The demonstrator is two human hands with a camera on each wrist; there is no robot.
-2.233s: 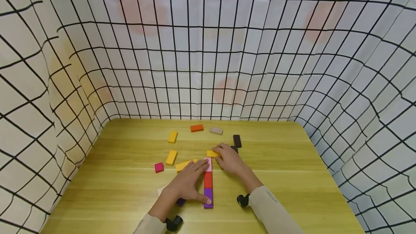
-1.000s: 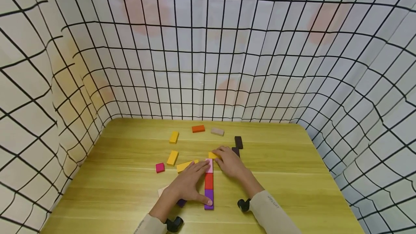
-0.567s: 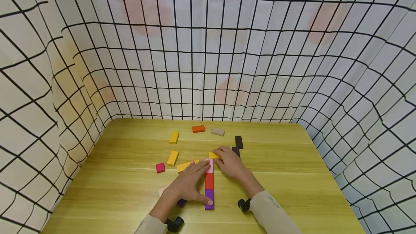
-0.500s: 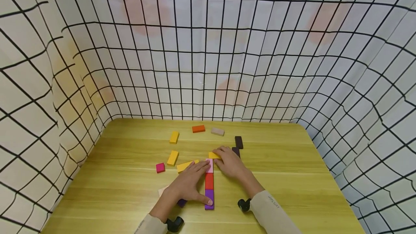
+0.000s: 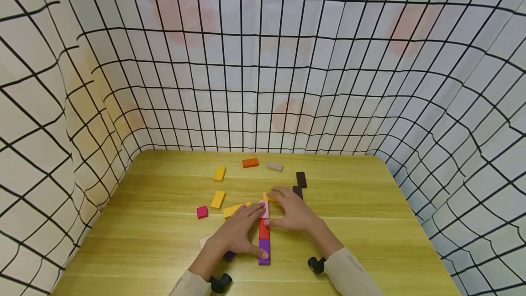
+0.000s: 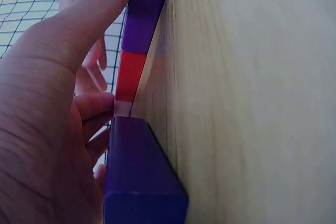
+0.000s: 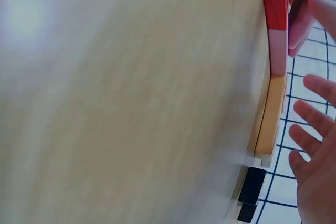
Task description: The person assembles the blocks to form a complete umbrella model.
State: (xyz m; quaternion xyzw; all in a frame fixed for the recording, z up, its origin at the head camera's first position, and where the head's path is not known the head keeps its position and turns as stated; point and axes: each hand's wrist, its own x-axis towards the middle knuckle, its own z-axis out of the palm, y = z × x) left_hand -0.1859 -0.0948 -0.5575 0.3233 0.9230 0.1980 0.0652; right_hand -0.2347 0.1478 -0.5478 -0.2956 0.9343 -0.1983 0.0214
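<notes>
Purple point(image 5: 264, 249), red point(image 5: 264, 232) and pink point(image 5: 265, 213) blocks lie end to end in a straight row on the table. At the row's far end a yellow block point(image 5: 265, 195) lies crosswise, partly behind my right hand. My left hand point(image 5: 234, 235) spans the row, its thumb on the purple block and its fingertips on the pink one. Above the row's right side, my right hand point(image 5: 297, 210) has its fingers spread, its thumb over the red block. In the right wrist view these fingers point(image 7: 315, 116) stand apart from the yellow block point(image 7: 270, 116), holding nothing.
Loose yellow blocks point(image 5: 218, 200), a magenta block point(image 5: 202, 212), an orange block point(image 5: 250, 163), a grey block point(image 5: 274, 166) and dark blocks point(image 5: 302, 180) lie around. A dark purple block point(image 5: 229, 256) and a beige block point(image 5: 204, 241) are partly under my left hand. Black mesh netting point(image 5: 246, 63) surrounds the table.
My right hand has let go of the yellow block and spread its fingers, with the thumb moving nearer over the red block. My left hand stays in place.
</notes>
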